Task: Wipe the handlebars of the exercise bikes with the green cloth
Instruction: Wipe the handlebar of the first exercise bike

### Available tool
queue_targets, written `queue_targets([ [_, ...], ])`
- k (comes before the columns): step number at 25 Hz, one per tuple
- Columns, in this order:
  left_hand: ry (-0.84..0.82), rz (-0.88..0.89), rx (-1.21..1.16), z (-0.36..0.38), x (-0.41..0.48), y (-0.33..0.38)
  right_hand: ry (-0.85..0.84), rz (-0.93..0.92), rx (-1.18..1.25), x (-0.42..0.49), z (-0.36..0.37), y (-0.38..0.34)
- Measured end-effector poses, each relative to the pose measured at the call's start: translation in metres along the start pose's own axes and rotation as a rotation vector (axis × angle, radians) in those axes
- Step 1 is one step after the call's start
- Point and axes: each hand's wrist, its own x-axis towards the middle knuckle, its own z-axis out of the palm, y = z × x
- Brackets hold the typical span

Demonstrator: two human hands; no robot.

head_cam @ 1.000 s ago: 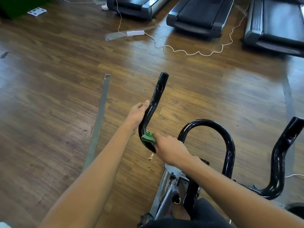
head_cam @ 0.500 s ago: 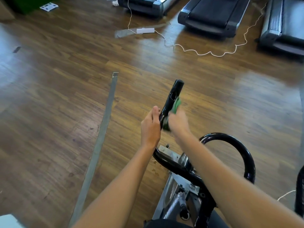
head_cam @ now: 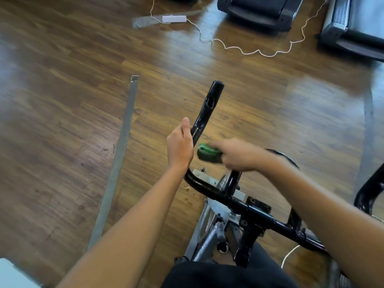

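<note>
Left hand (head_cam: 179,148) is gripping the handlebar (head_cam: 207,109), right hand (head_cam: 239,155) is pinching the green cloth (head_cam: 207,152) beside it; risking leaving the gripped stretch unwiped.

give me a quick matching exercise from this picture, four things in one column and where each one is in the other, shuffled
Things:
1. green cloth
2. left hand
3. white power strip
4. grey metal strip

Places:
A. on the floor farther off, joined to a white cable
B. gripping the handlebar at its raised end
C. held in the right hand
D. lying lengthwise on the wooden floor, left of the exercise bike

Pairs: 1-C, 2-B, 3-A, 4-D
</note>
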Motion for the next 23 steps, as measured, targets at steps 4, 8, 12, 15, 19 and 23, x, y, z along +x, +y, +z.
queue_targets([
  [4, -0.018, -0.021, 0.046, -0.001, 0.001, 0.006, 0.238, 0.032, -0.293, -0.011, -0.024, 0.039],
  [8, -0.022, -0.033, 0.06, -0.001, 0.0, 0.007, 0.153, -0.213, -0.4, -0.042, 0.045, 0.052],
  [12, -0.016, -0.039, 0.071, -0.004, -0.002, 0.009, 0.238, -0.29, -0.366, -0.039, 0.058, 0.067],
  [15, -0.013, -0.042, 0.074, -0.004, -0.003, 0.008, 0.4, -0.245, -0.403, -0.039, 0.069, 0.08],
  [19, -0.012, -0.043, 0.081, -0.003, -0.004, 0.008, 0.403, -0.411, -0.41, -0.057, 0.099, 0.078],
  [23, -0.013, -0.04, 0.094, -0.003, -0.003, 0.01, 0.534, -0.282, -0.345, -0.044, 0.092, 0.066],
])
